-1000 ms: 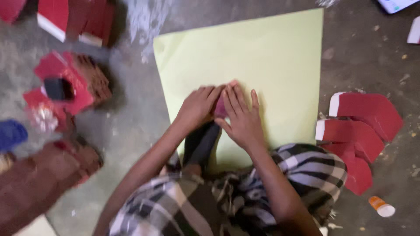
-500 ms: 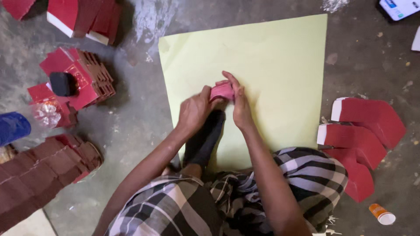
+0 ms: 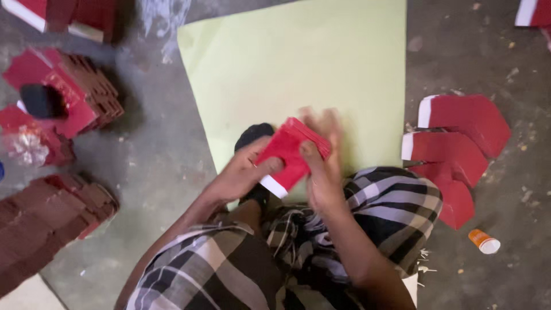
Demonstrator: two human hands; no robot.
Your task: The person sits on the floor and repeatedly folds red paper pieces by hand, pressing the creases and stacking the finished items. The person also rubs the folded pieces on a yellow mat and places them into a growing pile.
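Closest to my camera, over the checked cloth (image 3: 367, 212) across my lap, both of my hands are closed on one red folded card piece with a white strip along its lower edge (image 3: 290, 155). My left hand (image 3: 244, 172) pinches its lower left side, thumb on top, while my right hand (image 3: 322, 172) grips the right edge, its fingers blurred so I cannot tell how tightly they curl. The piece sits between the hands, tilted, its long axis running from lower left up to upper right, about equally near to each. Beyond it lies a large pale yellow-green paper sheet (image 3: 304, 57) on the grey floor (image 3: 155, 166). Flat red cutouts (image 3: 459, 143) lie to the right, stacked red folded pieces (image 3: 69, 97) to the left.
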